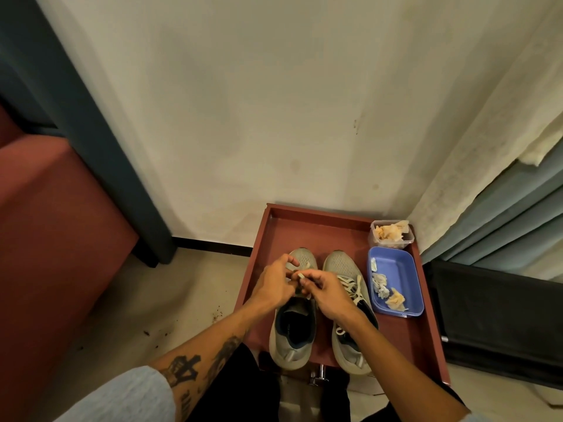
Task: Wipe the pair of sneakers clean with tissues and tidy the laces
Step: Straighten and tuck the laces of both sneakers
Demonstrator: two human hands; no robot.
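Closest to me, the heels of both sneakers hang a bit over the near edge of the red tray [304, 231]. They sit side by side, toes pointing at the wall [274, 117].

I'm working on the left sneaker [291, 327]. My left hand [275, 283] and right hand [327, 290] meet just above its tongue. My right fingers [312, 278] are pinching the flat end of the lace [300, 274]. The left ones look like they're holding the other strand, with the spare fingers fanned out, though I can't quite see that grip.

Tip for this bit, as I see it: pull both strands evenly so the tongue stays centred. Flatten out any twists before cinching, and tuck the ends in rather than leaving them flopping.

The right sneaker [341, 266] has its loose laces [350, 284] splayed across the top, so I reckon that one's next.

Beside it on the tray is a blue tub [405, 269] holding crumpled tissues [380, 286]. Behind that is a clear box [408, 236] with more in it. Wiping looks mostly done, I'd guess.
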